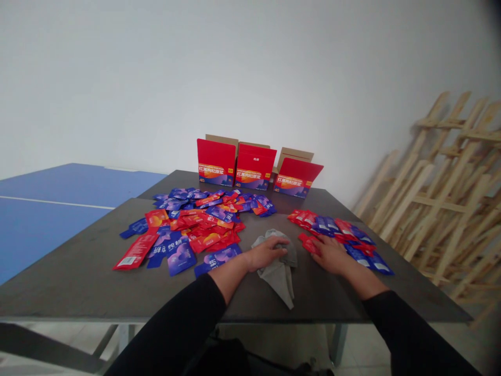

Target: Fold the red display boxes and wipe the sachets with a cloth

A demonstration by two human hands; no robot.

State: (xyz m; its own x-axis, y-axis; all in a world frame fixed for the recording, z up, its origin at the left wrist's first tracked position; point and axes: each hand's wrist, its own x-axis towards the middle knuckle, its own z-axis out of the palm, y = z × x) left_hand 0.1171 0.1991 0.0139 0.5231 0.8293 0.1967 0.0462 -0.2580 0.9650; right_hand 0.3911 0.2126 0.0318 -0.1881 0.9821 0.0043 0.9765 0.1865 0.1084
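Observation:
My left hand (267, 254) lies over a crumpled grey cloth (274, 282) near the table's front, with its fingers bent round part of the cloth. My right hand (331, 254) is closed at the fingertips on a small red sachet (309, 243), which rests low on the table. Just beyond that hand, a row of red and blue sachets (326, 224) overlaps, reaching toward the right edge. More blue sachets (368, 257) lie to the right of the wrist. Left of the cloth spreads a loose heap of red and blue sachets (203, 224).
Three red cartons with raised flaps, a left one (216, 164), a middle one (253, 169) and a right one (294, 178), stand at the back of the dark table (78, 282). A blue table (66, 214) adjoins at left. Wooden easels (442, 198) lean against the wall at right.

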